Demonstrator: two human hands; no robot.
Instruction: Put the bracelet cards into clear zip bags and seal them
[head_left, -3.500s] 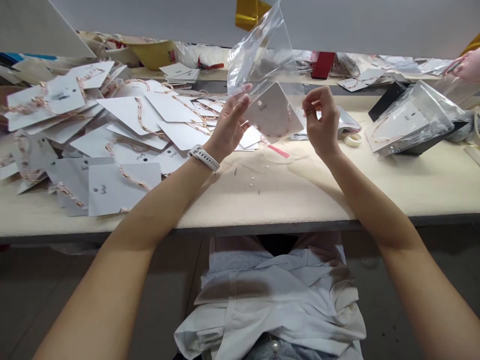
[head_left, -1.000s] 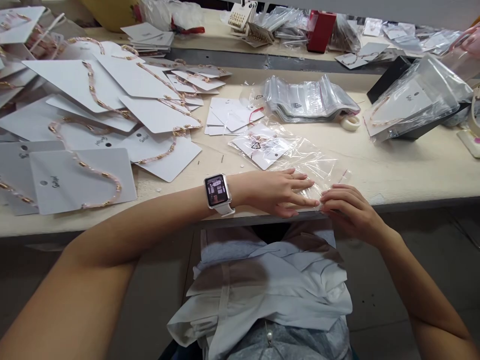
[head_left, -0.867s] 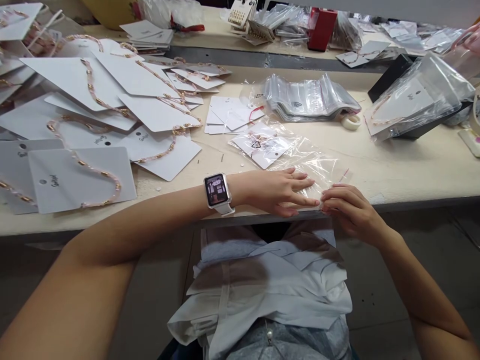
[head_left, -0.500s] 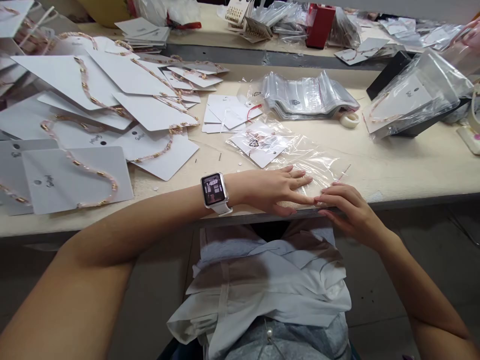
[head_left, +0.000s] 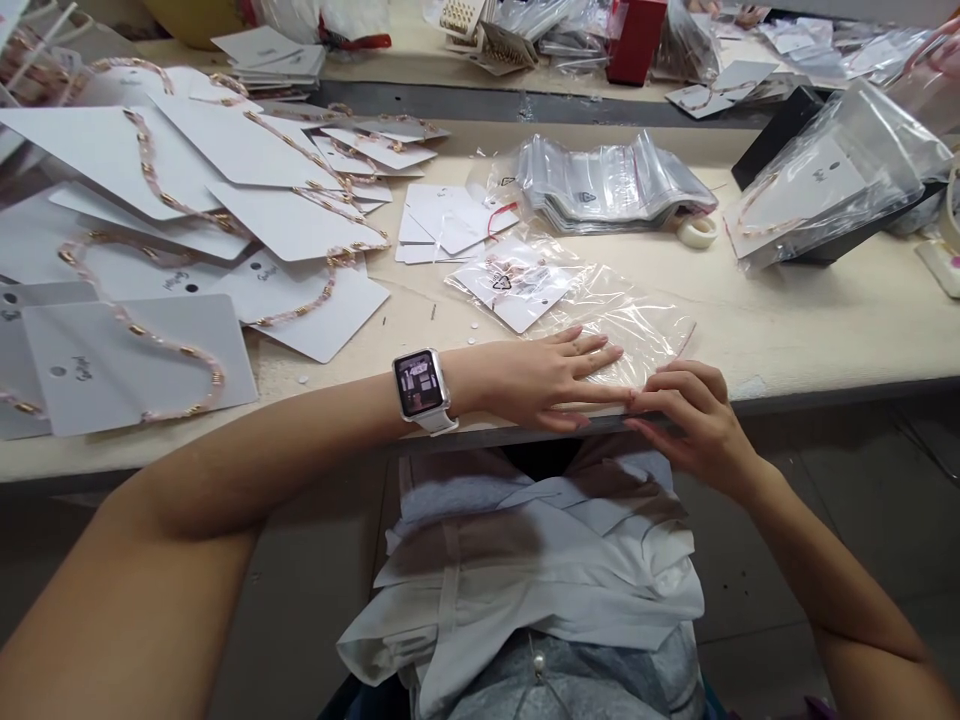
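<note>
A clear plastic bag (head_left: 646, 318) lies flat at the table's front edge, its seal strip on the right side. At its far left end is a white card (head_left: 531, 308) with pink beaded jewellery. My left hand (head_left: 551, 380), with a watch on the wrist, rests palm down on the bag, fingers spread. At the bag's near right corner, my right hand (head_left: 694, 415) has thumb and fingers pinched on the edge, close to my left index fingertip. The exact grip is partly hidden by the fingers.
White cards with beaded strands (head_left: 139, 350) pile up on the left. Beyond the bag lie blank cards (head_left: 450, 215), a stack of clear bags (head_left: 611, 190) and a tape roll (head_left: 697, 232). On the right, a bagged card (head_left: 817, 190) leans on a black stand (head_left: 772, 140).
My right hand has shifted slightly left and up along the bag's edge, its fingers more curled. My left hand stays flat on the bag. The view has shifted a little.
</note>
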